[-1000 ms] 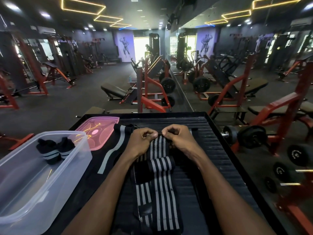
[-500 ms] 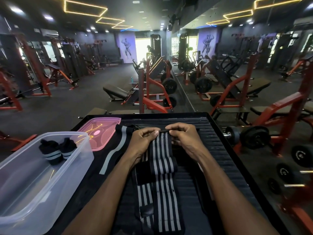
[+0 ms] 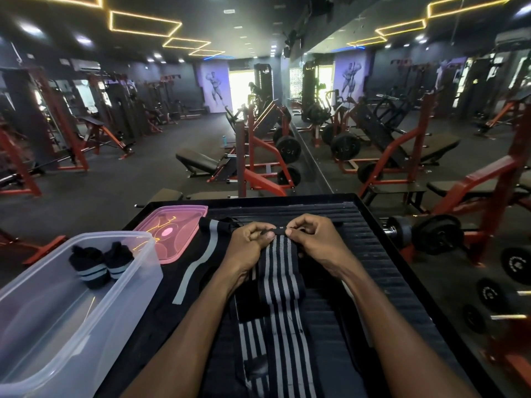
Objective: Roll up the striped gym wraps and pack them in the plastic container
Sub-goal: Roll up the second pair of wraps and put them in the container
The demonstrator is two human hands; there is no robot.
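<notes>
A long black wrap with grey stripes (image 3: 283, 285) lies lengthwise on the black ribbed table (image 3: 382, 271), running from its far end toward me. My left hand (image 3: 249, 243) and my right hand (image 3: 311, 239) pinch that far end from either side, thumbs on its black edge. Under it sits a second striped wrap (image 3: 253, 337). The clear plastic container (image 3: 66, 320) stands at the left with two rolled wraps (image 3: 99, 262) in its far corner.
A pink lid (image 3: 169, 234) lies flat beyond the container. A black cloth with a grey stripe (image 3: 198, 262) is spread between lid and wraps. Dumbbells and weight plates (image 3: 431, 234) sit to the right of the table; benches and red racks fill the gym floor.
My hands have spread slightly apart on the wrap's far end, and the black end edge now shows between my thumbs. The camera view has shifted a little.
</notes>
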